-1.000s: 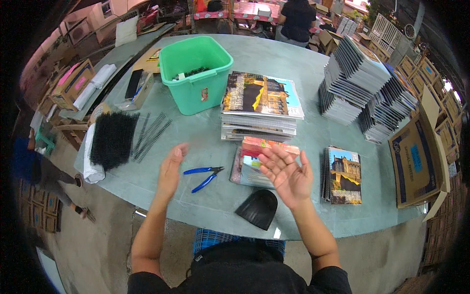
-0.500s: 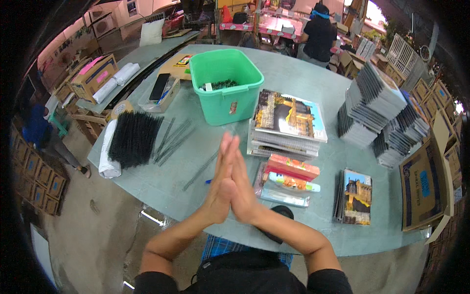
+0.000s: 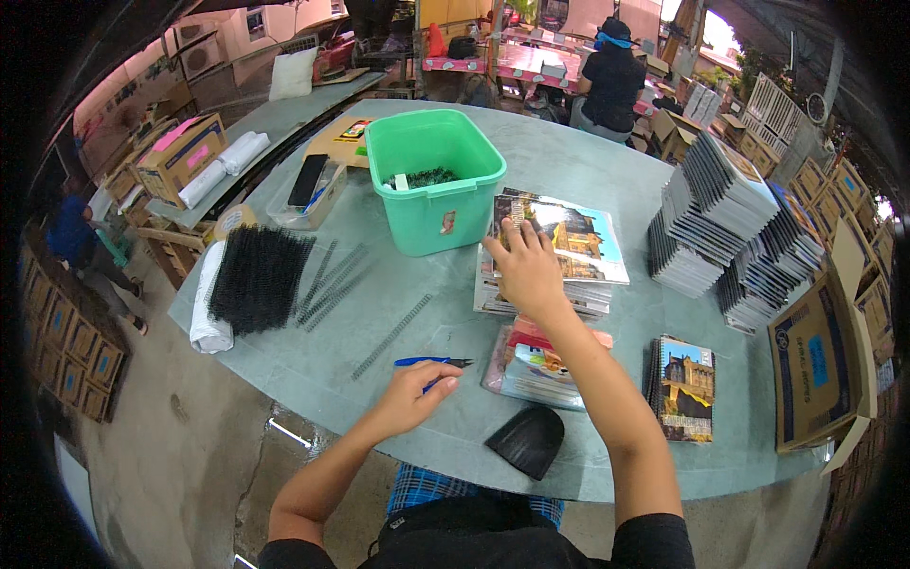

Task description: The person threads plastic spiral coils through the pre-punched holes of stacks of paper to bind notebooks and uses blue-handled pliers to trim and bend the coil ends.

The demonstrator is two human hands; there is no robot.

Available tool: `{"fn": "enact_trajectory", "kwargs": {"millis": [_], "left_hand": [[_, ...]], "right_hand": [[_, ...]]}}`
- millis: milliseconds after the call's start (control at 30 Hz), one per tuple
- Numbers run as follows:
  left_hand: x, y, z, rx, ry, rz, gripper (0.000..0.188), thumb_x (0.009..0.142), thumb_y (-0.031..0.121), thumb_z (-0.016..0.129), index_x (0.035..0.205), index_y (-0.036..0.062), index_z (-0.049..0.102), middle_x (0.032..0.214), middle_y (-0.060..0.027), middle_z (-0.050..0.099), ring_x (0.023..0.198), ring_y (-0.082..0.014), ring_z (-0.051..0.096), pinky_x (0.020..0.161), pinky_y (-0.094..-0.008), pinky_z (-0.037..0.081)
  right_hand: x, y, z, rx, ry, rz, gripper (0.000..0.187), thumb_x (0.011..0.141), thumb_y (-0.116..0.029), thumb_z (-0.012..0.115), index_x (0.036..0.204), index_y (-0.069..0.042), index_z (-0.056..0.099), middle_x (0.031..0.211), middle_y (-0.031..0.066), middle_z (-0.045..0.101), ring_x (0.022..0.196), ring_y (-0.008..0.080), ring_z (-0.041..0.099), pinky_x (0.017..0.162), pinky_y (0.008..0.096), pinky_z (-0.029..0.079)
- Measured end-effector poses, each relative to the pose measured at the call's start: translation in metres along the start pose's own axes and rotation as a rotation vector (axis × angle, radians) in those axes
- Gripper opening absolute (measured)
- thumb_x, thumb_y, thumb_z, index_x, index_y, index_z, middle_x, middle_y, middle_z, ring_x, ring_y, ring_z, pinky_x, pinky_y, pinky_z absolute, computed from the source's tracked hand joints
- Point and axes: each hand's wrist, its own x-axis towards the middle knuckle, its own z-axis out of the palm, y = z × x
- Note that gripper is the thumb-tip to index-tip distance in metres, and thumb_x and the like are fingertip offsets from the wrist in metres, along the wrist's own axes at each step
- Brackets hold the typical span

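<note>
My left hand (image 3: 409, 398) is at the table's near side, its fingers curled around a small pair of cutting pliers (image 3: 455, 362) with blue handles, dark jaws pointing right. My right hand (image 3: 528, 268) lies with spread fingers on the top cover of a stack of unbound books (image 3: 592, 242) with a building pictured on it. One loose black spiral binding coil (image 3: 393, 334) rests left of the pliers. Behind the hands stands a green plastic bin (image 3: 431, 213) with black coil scraps inside.
A heap of black coils (image 3: 261, 280) lies on a white roll at left. Spiral-bound books rise in stacks (image 3: 711, 223) at right, near an open carton (image 3: 823, 356). A black curved object (image 3: 531, 443) sits at the near edge. Another person (image 3: 611, 81) is at the back.
My palms, pressed together before, have parted. The right hand has gone forward onto the book stack; the left has come down to the pliers. The black curved object is now uncovered.
</note>
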Motion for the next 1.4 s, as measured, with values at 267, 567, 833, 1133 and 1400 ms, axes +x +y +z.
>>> {"fn": "enact_trajectory", "kwargs": {"millis": [267,567,833,1133,1400], "left_hand": [[-0.004,0.007,-0.006,0.022,-0.175,0.011,0.027,0.087,0.021,0.059,0.106,0.0026,0.063,0.094,-0.0127,0.065,0.085,-0.0231,0.063,0.074,-0.0331,0.049],[-0.011,0.005,-0.006,0.032,-0.246,0.027,0.029,0.088,0.021,0.058,0.109,0.0022,0.061,0.097,-0.0166,0.063,0.087,-0.0278,0.062,0.076,-0.0362,0.049],[-0.010,0.006,-0.002,0.057,-0.256,0.048,0.028,0.086,0.020,0.059,0.108,0.0023,0.061,0.094,-0.0173,0.063,0.087,-0.0276,0.063,0.076,-0.0363,0.049],[0.084,0.019,0.041,-1.199,0.100,-0.298,0.057,0.084,0.022,0.066,0.131,0.0061,0.041,0.118,-0.0108,0.055,0.108,-0.0234,0.054,0.087,-0.0377,0.047],[0.127,0.051,0.009,-1.121,0.100,0.011,0.064,0.071,0.004,0.075,0.125,0.0018,0.042,0.120,-0.0115,0.055,0.106,-0.0221,0.057,0.091,-0.0372,0.048]], "right_hand": [[0.018,0.008,-0.024,0.099,-0.289,0.041,0.037,0.076,-0.012,0.059,0.113,-0.015,0.058,0.127,0.0138,0.051,0.117,0.0354,0.048,0.087,0.0455,0.045],[0.025,0.013,-0.020,0.026,-0.273,-0.091,0.036,0.076,-0.011,0.060,0.111,-0.018,0.062,0.126,0.0132,0.052,0.112,0.0333,0.054,0.086,0.0399,0.049],[0.007,0.020,-0.014,-0.099,-0.085,-0.120,0.021,0.075,-0.010,0.057,0.095,-0.005,0.060,0.110,0.0148,0.061,0.088,0.0295,0.064,0.069,0.0385,0.054],[0.001,0.013,-0.167,0.589,0.691,0.231,0.022,0.071,-0.004,0.066,0.093,-0.005,0.064,0.092,0.0101,0.067,0.084,0.0176,0.064,0.076,0.0290,0.049],[-0.125,0.062,-0.129,1.359,0.435,0.479,0.043,0.077,0.000,0.063,0.118,0.002,0.050,0.104,0.0089,0.061,0.095,0.0140,0.058,0.085,0.0278,0.045]]}}
